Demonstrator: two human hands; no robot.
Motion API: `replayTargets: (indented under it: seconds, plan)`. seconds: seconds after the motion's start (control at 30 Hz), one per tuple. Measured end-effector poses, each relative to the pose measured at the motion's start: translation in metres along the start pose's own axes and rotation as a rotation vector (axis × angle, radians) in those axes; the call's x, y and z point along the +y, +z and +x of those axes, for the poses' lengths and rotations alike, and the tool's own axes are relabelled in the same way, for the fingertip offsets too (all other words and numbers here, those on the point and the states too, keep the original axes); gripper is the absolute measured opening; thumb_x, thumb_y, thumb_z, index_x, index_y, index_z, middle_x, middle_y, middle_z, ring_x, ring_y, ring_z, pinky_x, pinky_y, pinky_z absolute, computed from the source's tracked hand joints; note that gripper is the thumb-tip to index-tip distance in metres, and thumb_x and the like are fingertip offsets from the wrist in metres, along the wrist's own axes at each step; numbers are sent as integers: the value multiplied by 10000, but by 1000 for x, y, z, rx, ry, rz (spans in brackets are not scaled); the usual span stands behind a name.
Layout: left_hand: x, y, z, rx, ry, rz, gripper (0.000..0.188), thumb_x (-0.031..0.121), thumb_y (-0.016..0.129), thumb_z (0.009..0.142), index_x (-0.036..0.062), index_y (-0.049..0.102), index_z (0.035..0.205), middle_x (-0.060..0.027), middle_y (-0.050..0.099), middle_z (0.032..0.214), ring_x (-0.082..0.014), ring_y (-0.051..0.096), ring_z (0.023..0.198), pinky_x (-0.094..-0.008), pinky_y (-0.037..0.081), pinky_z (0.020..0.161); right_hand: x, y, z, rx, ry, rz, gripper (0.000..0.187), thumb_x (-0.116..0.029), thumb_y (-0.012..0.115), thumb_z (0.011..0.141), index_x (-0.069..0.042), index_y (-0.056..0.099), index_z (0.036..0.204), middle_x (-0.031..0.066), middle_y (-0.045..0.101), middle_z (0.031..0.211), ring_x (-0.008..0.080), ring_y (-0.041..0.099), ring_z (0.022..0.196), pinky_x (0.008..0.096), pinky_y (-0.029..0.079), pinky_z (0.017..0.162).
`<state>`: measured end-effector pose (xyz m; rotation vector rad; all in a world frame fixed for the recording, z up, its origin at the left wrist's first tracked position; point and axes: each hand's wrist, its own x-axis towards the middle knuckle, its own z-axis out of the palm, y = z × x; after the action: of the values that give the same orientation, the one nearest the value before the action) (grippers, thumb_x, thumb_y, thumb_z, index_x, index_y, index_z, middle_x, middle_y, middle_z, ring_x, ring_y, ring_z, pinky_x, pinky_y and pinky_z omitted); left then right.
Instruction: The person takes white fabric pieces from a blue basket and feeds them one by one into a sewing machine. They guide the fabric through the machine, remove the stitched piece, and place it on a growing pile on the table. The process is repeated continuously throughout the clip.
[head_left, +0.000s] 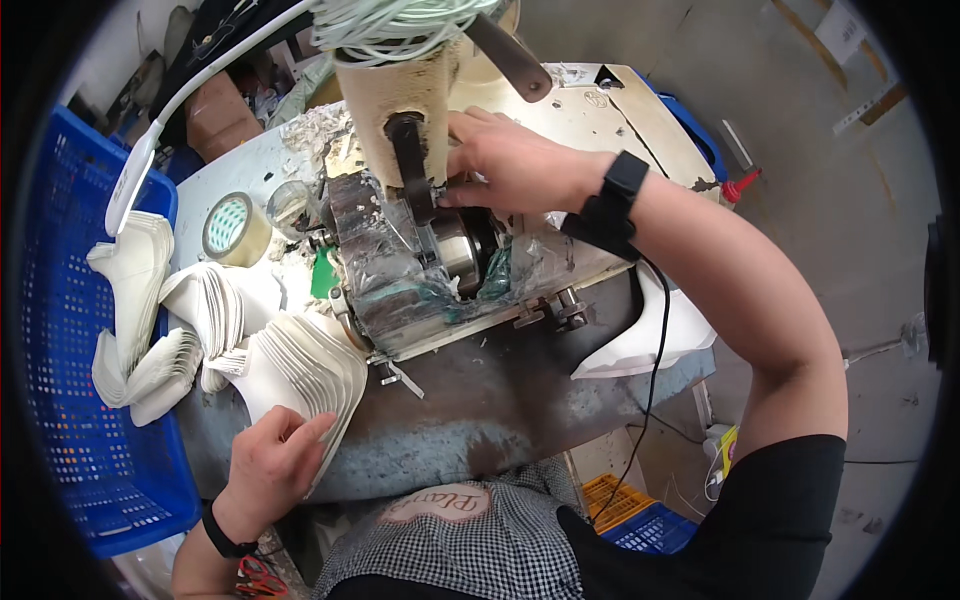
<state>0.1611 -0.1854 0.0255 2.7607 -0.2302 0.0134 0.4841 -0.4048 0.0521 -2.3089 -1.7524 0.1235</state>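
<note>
A blue crate (70,400) stands at the far left, just beside the table (480,410); next come fanned stacks of white cut pieces (210,310) and a roll of tape (235,228); the left hand (272,462) lies flat, fingers spread, on the nearest white stack (305,365); in the middle sits the worn machine (420,250); the right hand (515,160) reaches over it, fingers curled and pinching at its dark lever (410,165); a white piece (650,335) hangs off the right edge.

Brown cardboard box (222,115) upper left; white label (840,30) on floor, upper right.
</note>
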Motion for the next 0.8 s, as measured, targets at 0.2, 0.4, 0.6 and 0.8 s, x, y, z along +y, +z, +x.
replayTargets:
  seconds: [0.2,0.4,0.6,0.8]
  plan:
    - [3,0,3,-27,-24,-20,377,19,706,698,103,673,1064,-69,534,753,-220,576,617,-331,477,544,19,14,17,162,-241,-93,239,-264,684,787,-92,694,953,83,508,1051,280,489,1086,410,390,917]
    - [2,-2,5,-90,-65,-26,404,9,726,676,98,679,1067,-77,541,765,-221,582,630,-330,482,561,13,17,20,143,-242,-178,260,-265,695,781,-144,724,1010,91,392,1443,309,440,1224,459,359,1006]
    - [5,-3,9,-123,-92,-41,400,10,729,680,98,679,1067,-82,542,768,-226,577,631,-335,477,565,8,17,23,98,-215,-4,286,-154,682,770,-72,671,1044,93,500,1242,302,455,1184,444,371,1004]
    - [11,-5,13,-136,-123,-49,404,-2,721,681,76,666,1074,-97,552,788,-233,560,660,-328,455,581,25,27,40,53,-236,265,327,-54,632,762,-36,629,1088,112,534,1193,316,510,1132,361,425,961]
